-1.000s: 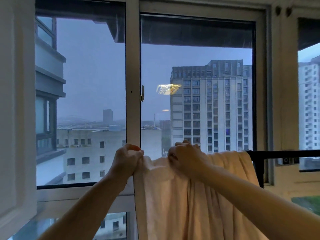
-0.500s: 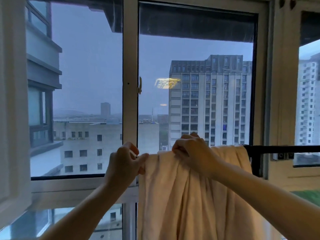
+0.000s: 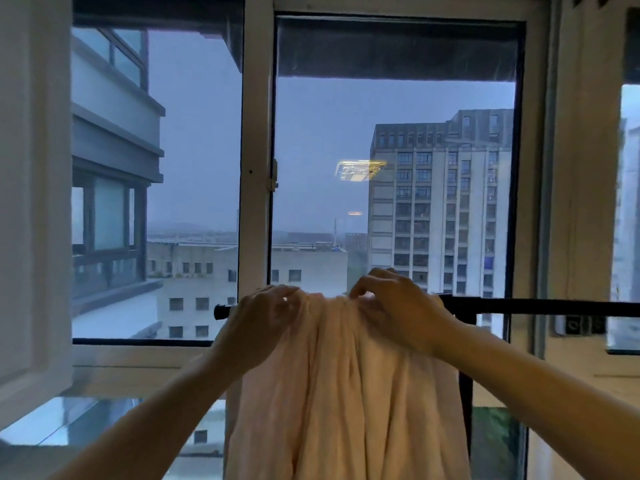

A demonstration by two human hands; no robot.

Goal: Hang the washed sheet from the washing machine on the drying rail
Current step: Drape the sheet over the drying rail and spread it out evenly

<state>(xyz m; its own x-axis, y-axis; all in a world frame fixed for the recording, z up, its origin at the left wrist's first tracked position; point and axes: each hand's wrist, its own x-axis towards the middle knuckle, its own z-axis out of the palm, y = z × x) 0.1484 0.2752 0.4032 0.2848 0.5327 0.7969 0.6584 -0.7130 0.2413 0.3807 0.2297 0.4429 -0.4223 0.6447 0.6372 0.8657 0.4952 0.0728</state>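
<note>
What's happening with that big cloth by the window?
A person is hanging a pale pink sheet over a black drying rail in front of the window. The left hand grips the bunched fabric near the rail's left end, and the right hand pinches the top fold beside it. The sheet hangs down in gathered folds, not spread out yet.

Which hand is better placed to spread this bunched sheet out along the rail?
Right. The right hand grips the sheet beside a long bare stretch of rail; the left hand sits near the rail's end, with little room.
</note>
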